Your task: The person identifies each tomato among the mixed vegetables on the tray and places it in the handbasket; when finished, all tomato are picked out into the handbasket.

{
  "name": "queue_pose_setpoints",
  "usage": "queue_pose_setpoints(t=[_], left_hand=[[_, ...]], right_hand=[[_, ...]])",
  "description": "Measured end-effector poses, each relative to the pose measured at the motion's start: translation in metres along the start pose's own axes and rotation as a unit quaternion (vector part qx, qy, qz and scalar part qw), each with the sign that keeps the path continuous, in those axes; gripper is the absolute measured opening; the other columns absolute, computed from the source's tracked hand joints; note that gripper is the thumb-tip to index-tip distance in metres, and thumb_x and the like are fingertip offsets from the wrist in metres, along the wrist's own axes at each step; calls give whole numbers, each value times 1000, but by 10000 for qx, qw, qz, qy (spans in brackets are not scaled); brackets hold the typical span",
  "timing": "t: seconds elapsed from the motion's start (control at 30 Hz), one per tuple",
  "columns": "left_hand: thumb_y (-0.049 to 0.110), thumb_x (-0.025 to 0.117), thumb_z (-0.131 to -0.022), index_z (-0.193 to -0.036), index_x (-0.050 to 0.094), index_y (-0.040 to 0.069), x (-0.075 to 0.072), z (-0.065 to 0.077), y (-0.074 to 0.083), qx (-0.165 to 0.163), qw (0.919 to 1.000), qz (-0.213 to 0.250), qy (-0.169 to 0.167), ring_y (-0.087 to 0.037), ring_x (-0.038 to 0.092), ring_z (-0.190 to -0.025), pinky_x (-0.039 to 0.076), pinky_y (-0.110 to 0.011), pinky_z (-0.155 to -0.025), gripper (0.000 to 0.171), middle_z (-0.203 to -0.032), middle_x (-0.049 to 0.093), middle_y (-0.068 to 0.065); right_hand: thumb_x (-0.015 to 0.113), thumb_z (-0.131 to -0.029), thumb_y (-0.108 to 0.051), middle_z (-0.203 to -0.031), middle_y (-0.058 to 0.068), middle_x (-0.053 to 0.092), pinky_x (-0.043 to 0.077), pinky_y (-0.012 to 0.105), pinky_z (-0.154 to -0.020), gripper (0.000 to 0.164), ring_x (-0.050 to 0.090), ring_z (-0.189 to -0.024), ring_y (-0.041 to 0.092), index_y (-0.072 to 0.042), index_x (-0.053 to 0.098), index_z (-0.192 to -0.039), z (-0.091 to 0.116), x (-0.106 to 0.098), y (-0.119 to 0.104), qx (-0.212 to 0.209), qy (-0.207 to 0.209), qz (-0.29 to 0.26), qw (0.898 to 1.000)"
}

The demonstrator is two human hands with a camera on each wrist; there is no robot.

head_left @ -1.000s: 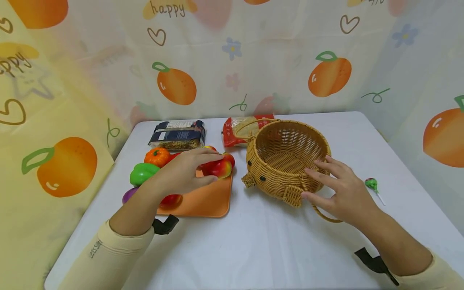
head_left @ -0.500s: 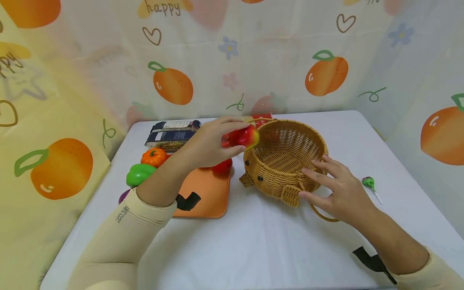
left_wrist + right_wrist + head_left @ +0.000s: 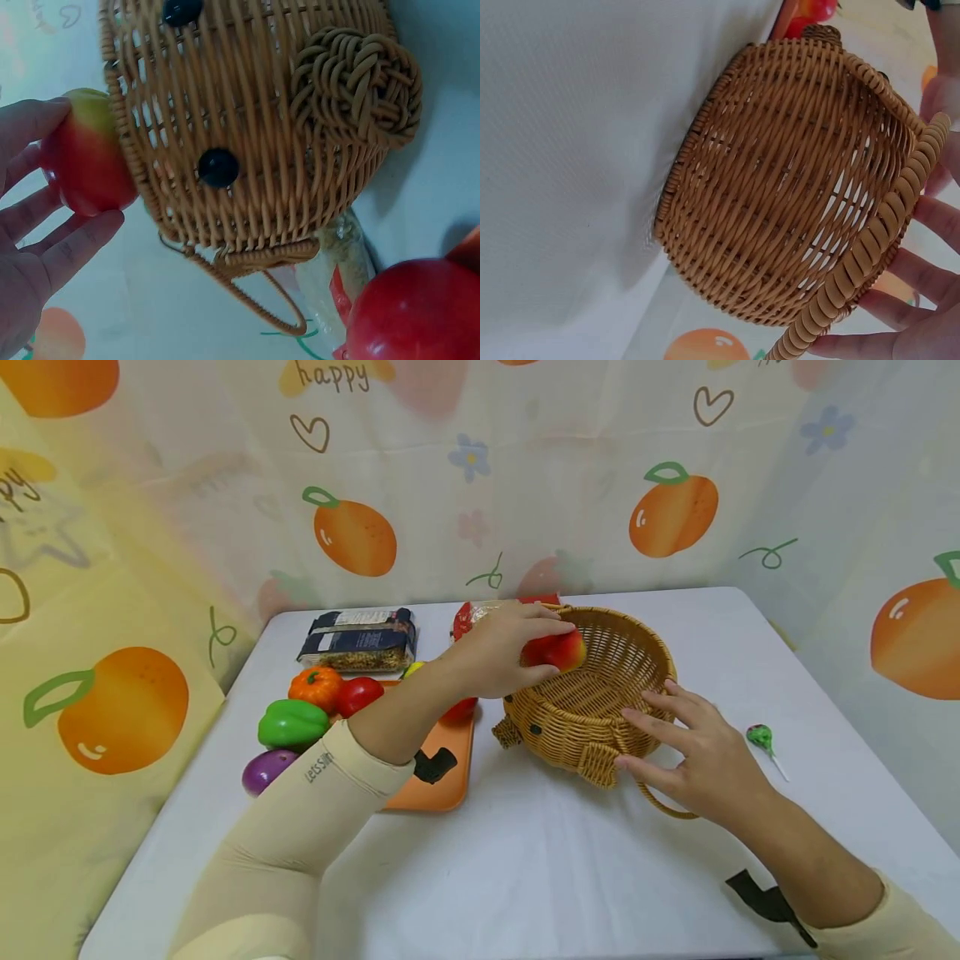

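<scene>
A red-and-yellow peach (image 3: 564, 650) is held by my left hand (image 3: 510, 647) over the near-left rim of a wicker basket (image 3: 555, 739). In the left wrist view the thumb and fingertips grip the peach (image 3: 90, 161) right at the basket's (image 3: 262, 97) rim. My right hand (image 3: 708, 760) touches the basket's right side with spread, fairly straight fingers. In the right wrist view its fingertips (image 3: 907, 262) lie by the rim behind the thick woven handle (image 3: 877, 236). The basket has black button eyes and a woven snout, and its visible inside shows bare weave.
Left of the basket lies an orange board (image 3: 431, 793), with a red tomato (image 3: 360, 695), an orange pumpkin (image 3: 317, 687), a green pepper (image 3: 292, 724) and a purple vegetable (image 3: 267, 770) around it. Bagged goods (image 3: 360, 642) lie behind; a green lollipop (image 3: 760, 737) is at the right.
My left hand has lifted the peach from the board and carried it right to the basket's rim. My right hand stays against the basket.
</scene>
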State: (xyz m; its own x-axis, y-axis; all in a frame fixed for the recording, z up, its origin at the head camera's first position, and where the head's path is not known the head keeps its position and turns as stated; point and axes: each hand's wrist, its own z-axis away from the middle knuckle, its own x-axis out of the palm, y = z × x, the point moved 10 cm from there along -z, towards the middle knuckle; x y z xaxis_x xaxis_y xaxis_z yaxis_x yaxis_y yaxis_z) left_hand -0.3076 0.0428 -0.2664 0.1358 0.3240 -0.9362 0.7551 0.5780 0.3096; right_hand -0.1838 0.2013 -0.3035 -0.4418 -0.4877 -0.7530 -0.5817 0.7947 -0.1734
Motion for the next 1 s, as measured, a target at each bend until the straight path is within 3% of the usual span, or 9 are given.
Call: queue_pose_setpoints(t=[0.33,0.63,0.8,1.0], left_hand=[[33,72,-96,-146,58,22,33,-13,10,403,9933,-762,-769,-19,52,-134,43,-38,-112,54,-144,58,-1],[31,72,-97,-151,53,25,39,-15,13,327,9903,-494,-1254,-22,48,-140,42,-39,-116,57,-151,50,-3],[32,71,-97,-151,53,25,40,-14,11,305,9916,-384,-1199,-21,44,-142,39,-39,-119,57,-153,48,-2],[34,72,-96,-148,56,24,33,-14,10,503,9948,-351,-809,-23,45,-141,39,-40,-118,55,-152,49,-5]], right_hand=[[42,-92,-79,-125,18,70,55,66,-86,79,55,-129,48,-15,78,-120,1,2,1,64,-47,19,10000],[41,-92,-79,-126,18,69,55,66,-86,80,54,-130,47,-14,77,-121,2,1,2,110,-48,-4,9999],[41,-92,-79,-126,18,69,55,65,-86,80,54,-130,47,-14,77,-121,2,1,3,121,-60,15,9999],[40,-91,-80,-126,17,69,55,66,-87,81,53,-131,46,-14,77,-121,2,1,4,199,-108,-13,9997]])
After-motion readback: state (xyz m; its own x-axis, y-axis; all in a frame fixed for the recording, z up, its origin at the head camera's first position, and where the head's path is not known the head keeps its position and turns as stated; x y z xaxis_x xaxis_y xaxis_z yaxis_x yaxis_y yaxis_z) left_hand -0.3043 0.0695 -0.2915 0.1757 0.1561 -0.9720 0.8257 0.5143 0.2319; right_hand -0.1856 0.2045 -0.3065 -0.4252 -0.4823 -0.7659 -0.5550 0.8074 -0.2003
